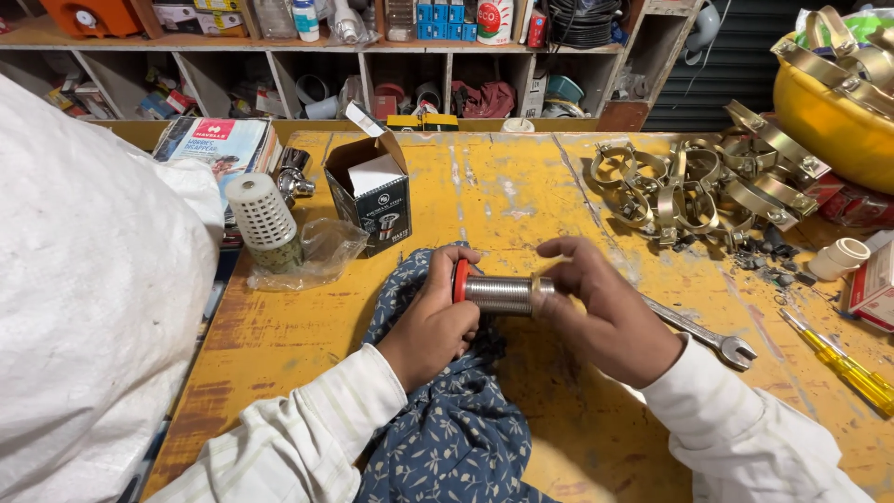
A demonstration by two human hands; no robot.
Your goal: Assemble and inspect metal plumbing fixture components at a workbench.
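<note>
Left hand [430, 321]: I grip the threaded metal pipe [498, 294] at its red washer [460, 280].
Right hand [601, 312]: my fingers pinch the pipe's other end.

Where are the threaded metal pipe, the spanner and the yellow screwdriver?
threaded metal pipe [500, 294], head view, middle of its threaded body.
spanner [738, 352], head view, its open jaw end.
yellow screwdriver [852, 372], head view, its handle.

An open black box [372, 191] is standing on the yellow table [521, 186] beside a white strainer [263, 221]. Metal clamps [694, 191] are lying heaped at the far right, with a spanner [717, 341] and yellow screwdriver [843, 365] nearer.
</note>
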